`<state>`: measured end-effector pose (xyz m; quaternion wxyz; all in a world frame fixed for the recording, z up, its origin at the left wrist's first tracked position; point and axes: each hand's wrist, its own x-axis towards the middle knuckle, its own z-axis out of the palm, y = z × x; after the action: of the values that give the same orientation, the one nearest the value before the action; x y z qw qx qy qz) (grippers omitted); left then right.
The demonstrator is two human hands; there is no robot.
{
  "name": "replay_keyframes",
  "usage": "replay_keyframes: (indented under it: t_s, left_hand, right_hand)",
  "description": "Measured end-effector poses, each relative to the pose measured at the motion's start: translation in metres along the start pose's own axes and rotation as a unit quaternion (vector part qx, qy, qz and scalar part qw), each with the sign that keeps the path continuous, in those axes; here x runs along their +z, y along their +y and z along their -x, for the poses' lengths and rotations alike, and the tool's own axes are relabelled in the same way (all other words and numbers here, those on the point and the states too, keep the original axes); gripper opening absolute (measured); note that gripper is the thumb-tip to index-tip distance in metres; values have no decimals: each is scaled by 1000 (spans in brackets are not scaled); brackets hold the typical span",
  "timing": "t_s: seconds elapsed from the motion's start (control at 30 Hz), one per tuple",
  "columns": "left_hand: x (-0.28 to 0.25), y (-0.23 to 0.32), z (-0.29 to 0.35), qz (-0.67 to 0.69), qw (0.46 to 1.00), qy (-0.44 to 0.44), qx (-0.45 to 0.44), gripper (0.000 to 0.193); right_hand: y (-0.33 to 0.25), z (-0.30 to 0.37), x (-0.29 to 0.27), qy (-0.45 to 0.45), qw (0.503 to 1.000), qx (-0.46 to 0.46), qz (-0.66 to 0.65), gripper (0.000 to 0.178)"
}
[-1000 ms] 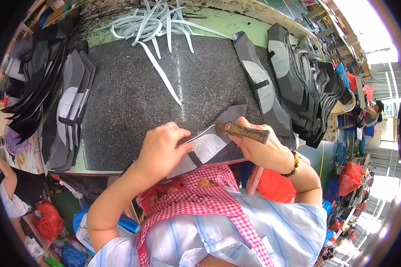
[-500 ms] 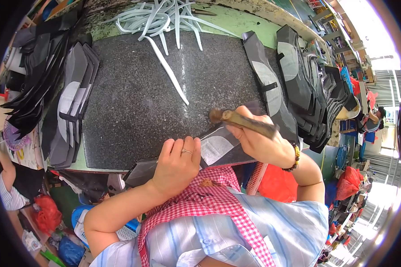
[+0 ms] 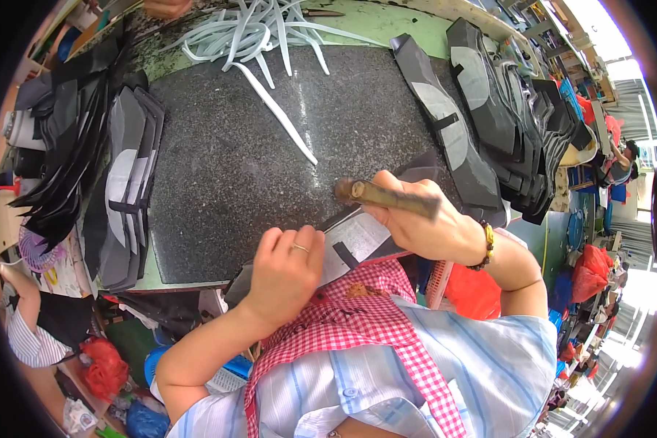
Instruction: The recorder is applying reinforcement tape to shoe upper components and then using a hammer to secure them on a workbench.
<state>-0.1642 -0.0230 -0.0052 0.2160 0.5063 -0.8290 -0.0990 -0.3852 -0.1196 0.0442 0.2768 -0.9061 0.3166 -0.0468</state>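
Observation:
My right hand (image 3: 423, 223) is closed round a worn, wooden-handled hammer (image 3: 394, 200), its dark end pointing left over the dark stone slab (image 3: 226, 146). Below the hammer, a black cut piece with a light grey patch (image 3: 361, 230) lies along the slab's near edge, against my red checked apron. A short black strap (image 3: 345, 255) crosses that patch. The fingers of my left hand (image 3: 285, 270) are bent and closed on the left part of this black piece, hiding some of it. A single white strip (image 3: 281, 117) lies on the slab beyond my hands.
A tangle of white strips (image 3: 233, 40) is heaped at the far edge. Stacked black pieces with grey patches stand left (image 3: 128, 168) and right (image 3: 489, 102). One more patched piece (image 3: 445, 124) lies along the slab's right side. Someone's hand (image 3: 168, 7) shows at the far left.
The black piece has slid a little toward me, and the strap on its patch now shows. The hammer has shifted slightly left. Another person's hand has appeared at the far left.

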Motion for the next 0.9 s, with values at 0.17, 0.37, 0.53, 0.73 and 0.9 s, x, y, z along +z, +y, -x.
replay_keyframes:
  t_s: [0.17,0.37,0.53,0.73,0.9]
  left_hand:
    - [-8,-23,12,55,998,-5,-9,20]
    - [-13,-20,25,-25,995,37,86,19]
    - [-25,-46,22,132,990,-52,21,15]
    - [-18,-44,23,114,990,10,84,18]
    - [15,-12,7,145,987,67,-35,15]
  right_hand:
    - [-23,-3,7,-66,998,-14,8,23]
    - [-30,-16,0,-88,994,-61,12,26]
    - [-21,-27,2,-77,980,-172,63,22]
    - [-46,-25,12,-133,988,-62,53,22]
    - [-22,-21,-17,27,999,-14,-37,23]
